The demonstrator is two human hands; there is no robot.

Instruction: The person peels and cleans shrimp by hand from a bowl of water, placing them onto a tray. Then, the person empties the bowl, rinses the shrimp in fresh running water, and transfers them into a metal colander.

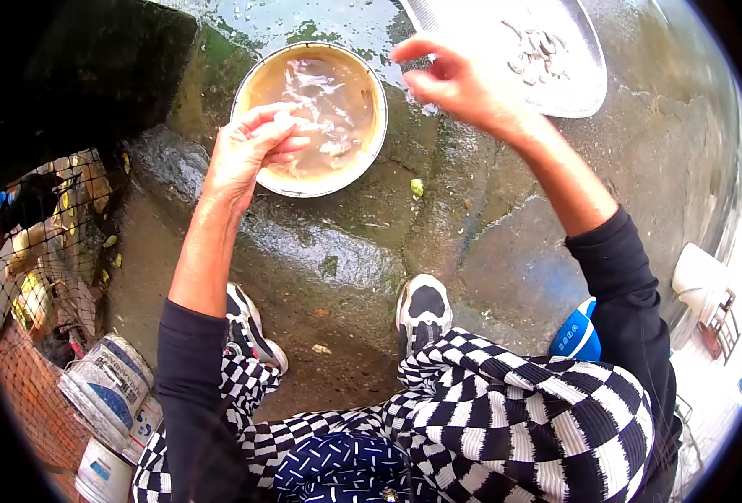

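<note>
Head camera: netting (39,243) and stained buckets (109,390) lie at far left. The left hand (257,149), its fingers bent in toward the thumb, is over the left side of a round basin (377,144) of cloudy water with pale pieces (325,105) in it; whether it grips anything, I cannot tell. The right hand (463,84) is half open, its thumb and fingers curved apart, contents unclear, beside a white tray (585,84) bearing small pieces (538,54).

Wet ground (513,268) w/ small yellow-green bit (417,187), dark block (111,84) top L, black netting (69,201) L, stained white bucket (109,390) w/ blue mark btm L, blue/white item (576,337) lower R, white tub (700,272) far R.
</note>
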